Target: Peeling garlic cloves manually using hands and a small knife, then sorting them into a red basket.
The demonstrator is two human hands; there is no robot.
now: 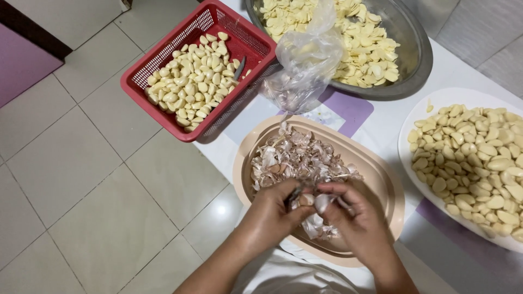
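Note:
Both my hands meet over a beige oval tray (pixel 393 191) holding a heap of papery garlic skins (pixel 297 159). My left hand (pixel 271 213) grips a small knife whose dark blade tip (pixel 295 193) shows between the fingers. My right hand (pixel 357 219) pinches a garlic clove (pixel 316 201) with loose whitish skin hanging from it. The knife tip touches the clove.
A red plastic basket (pixel 163 57) of peeled cloves, with a second knife (pixel 239 67) in it, overhangs the table's left edge. A metal bowl (pixel 411 43) of sliced garlic and a clear plastic bag (pixel 306 62) sit behind. A white tray (pixel 419 111) of peeled cloves lies right. Tiled floor lies left.

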